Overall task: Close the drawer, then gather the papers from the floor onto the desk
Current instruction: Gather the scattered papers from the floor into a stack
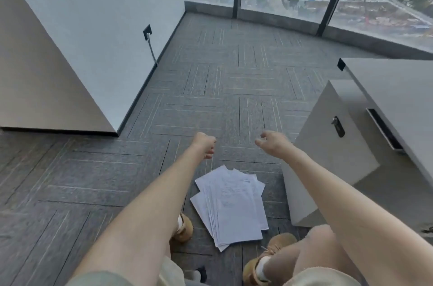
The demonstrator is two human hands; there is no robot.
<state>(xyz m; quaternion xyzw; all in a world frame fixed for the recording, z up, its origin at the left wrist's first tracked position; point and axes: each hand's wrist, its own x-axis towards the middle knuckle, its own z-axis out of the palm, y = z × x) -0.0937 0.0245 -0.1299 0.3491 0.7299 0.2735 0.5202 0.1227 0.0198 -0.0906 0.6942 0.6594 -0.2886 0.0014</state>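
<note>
Reaching out: your left hand (206,145) is fisted, right hand (271,143) fingers loosely apart, both empty. Fanned papers (230,206) may scatter if grabbed one-sided.

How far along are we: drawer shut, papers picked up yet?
Drawer: the pedestal cabinet under the desk shows a flush front, so it looks closed. In hand: nothing; the left hand and right hand hover empty above the floor. Left: the whole stack of papers lies on the carpet.

Desk (403,89) cut off at right edge; print on papers (232,203) unreadable.
</note>
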